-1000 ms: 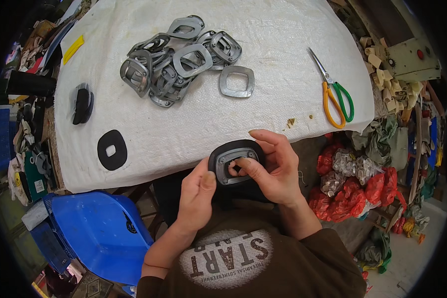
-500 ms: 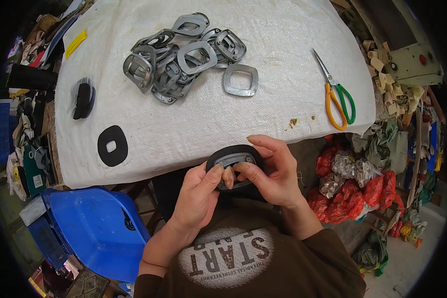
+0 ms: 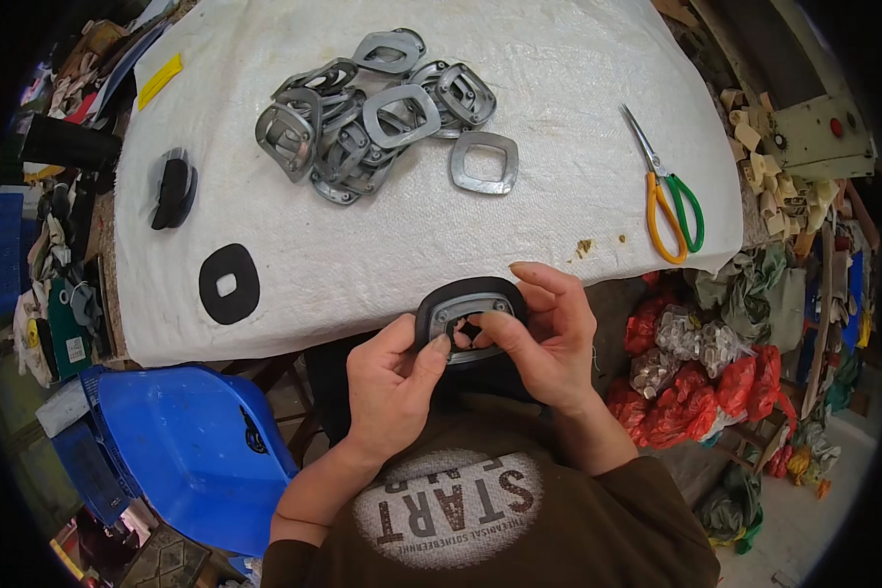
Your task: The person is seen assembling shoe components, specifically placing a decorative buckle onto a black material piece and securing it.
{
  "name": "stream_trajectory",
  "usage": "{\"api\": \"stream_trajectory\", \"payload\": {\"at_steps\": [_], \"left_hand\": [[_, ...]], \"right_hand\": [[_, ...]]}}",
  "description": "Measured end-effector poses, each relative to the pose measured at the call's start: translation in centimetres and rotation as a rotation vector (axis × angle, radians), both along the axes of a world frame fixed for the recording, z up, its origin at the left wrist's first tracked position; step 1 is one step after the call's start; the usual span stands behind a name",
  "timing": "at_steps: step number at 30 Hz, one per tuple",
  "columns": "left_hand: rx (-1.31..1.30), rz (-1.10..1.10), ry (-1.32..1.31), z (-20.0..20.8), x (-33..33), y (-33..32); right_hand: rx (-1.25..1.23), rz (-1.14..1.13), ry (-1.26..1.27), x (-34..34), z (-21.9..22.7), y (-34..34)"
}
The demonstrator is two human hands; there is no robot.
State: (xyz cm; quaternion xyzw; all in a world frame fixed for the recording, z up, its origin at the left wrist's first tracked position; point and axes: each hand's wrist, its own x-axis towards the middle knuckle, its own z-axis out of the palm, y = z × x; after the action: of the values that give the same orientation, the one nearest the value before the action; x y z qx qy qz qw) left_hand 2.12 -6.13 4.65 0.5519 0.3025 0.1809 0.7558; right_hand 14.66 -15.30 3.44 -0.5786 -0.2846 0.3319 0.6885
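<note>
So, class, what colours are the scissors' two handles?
An orange handle and a green handle; best seen in the head view.

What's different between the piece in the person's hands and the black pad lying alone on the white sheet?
The held piece is part grey, part black; the black pad is entirely black. The held piece sits between the left hand and right hand; the black pad lies on the white sheet. Both have a central opening.

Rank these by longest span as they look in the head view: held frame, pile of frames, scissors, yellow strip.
1. Pile of frames
2. Scissors
3. Held frame, partly covered, and perhaps looking bigger through nearness to the camera
4. Yellow strip
</note>
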Motion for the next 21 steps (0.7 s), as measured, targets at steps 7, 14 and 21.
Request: {"api": "stream_trajectory", "payload": {"at_steps": [7,14,21], "left_hand": [[0.114,0.185,0.040,-0.5,-0.6,0.4],[0.209,0.194,0.045,-0.8,-0.8,0.7],[0.242,0.222,0.056,-0.9,-1.0,0.8]], "right_hand": [[-0.558,-0.515,-0.933,9.6,-0.2,-3.6],[-1.030,-0.375,-1.292,16.1,-0.4,-6.1],[-0.262,-0.543,-0.820,11.7,-3.1,-5.7]]}}
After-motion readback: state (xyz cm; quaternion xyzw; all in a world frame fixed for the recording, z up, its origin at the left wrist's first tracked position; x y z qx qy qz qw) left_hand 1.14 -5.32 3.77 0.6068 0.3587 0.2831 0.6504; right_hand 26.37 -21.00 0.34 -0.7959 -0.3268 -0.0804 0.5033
